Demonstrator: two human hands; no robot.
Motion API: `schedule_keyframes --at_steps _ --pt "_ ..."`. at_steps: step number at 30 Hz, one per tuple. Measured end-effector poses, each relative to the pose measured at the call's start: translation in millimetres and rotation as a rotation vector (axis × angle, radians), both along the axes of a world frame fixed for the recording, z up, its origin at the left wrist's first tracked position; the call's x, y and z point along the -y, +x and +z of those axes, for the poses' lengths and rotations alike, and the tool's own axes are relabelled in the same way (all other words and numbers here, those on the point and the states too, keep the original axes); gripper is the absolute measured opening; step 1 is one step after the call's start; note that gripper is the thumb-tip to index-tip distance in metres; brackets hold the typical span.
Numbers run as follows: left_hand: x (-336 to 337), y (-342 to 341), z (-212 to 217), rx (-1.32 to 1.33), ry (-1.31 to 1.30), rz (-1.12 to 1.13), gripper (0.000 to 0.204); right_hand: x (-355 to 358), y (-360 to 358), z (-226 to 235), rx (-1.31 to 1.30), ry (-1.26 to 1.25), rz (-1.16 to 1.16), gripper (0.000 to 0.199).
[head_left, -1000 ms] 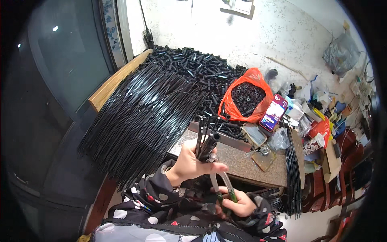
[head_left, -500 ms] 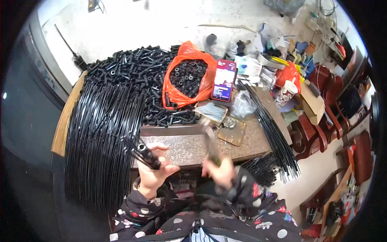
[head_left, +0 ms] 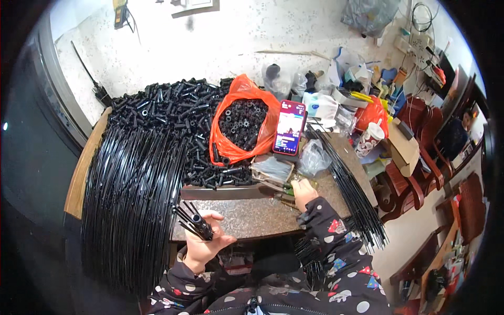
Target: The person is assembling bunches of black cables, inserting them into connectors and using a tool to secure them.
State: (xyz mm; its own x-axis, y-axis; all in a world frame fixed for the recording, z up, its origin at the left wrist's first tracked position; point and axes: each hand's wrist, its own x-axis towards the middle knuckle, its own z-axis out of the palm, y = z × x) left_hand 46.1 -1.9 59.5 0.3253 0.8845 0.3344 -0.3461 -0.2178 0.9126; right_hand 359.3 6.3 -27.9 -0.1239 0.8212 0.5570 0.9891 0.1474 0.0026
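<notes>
My left hand [head_left: 201, 245] is closed around a black tubular fitting [head_left: 200, 226] with several thin black rods fanning out of its upper end. The fitting hangs above the table's front edge, tilted to the upper left. Farther right, my right hand [head_left: 304, 195] is down at the table with its fingers curled round the end of a metal hand tool [head_left: 283, 188] with a greenish handle. Its exact kind is hard to make out. Just left of that hand lies a small open pack of thin pale wires [head_left: 272, 170]. A clear plastic bag [head_left: 314, 159] sits behind my fingers.
Black tubular fittings [head_left: 163, 105] are heaped at the back left, long black rods [head_left: 126, 210] below them. An orange bag [head_left: 215, 142] holds small black parts. A phone [head_left: 290, 126] stands beside it. More rods [head_left: 352, 194] and a patterned cup [head_left: 369, 139] are right.
My right hand has moved forward and right with the tool, from above the front edge down onto the table beside the wires. My left hand still holds the fitting; the view has tilted up.
</notes>
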Motion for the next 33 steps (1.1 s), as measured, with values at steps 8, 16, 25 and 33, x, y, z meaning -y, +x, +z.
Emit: schedule_keyframes --at_steps 8,16,25,33 --pt "3 -5 -2 -0.033 0.040 -0.023 0.047 0 0 2 -0.007 -0.114 0.012 0.015" --pt "15 -16 -2 -0.102 0.100 -0.043 0.044 6 8 1 -0.244 -0.172 0.016 0.033" --pt "38 -14 17 -0.243 0.207 -0.126 0.041 -6 15 -13 -0.151 -0.134 0.025 0.029" --pt "40 -24 12 -0.215 0.244 -0.081 0.042 -3 19 -3 -0.108 -0.181 0.070 0.032"
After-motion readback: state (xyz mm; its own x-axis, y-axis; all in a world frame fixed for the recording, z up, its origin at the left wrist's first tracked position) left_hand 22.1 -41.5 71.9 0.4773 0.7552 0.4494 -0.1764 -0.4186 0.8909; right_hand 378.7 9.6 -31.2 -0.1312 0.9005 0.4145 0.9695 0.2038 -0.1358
